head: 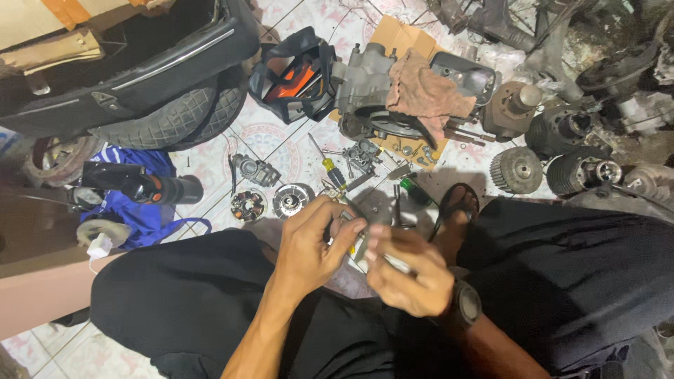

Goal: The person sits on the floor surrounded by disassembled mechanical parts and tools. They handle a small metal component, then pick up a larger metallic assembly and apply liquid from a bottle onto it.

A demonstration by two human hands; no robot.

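Tiled floor [281,144] strewn with engine parts; left hand [309,242], right hand [407,274] grips closed together around small metal part [354,224].

Motorcycle repair workshop, engine block [365,84] on cardboard, cylinders [562,130], screwdriver [330,168], tyre [168,119], parts strewn over tiled floor [274,140]

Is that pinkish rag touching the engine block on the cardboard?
Touching. The head view shows the rag draped right over the engine block, its folds lying on the metal with no gap.
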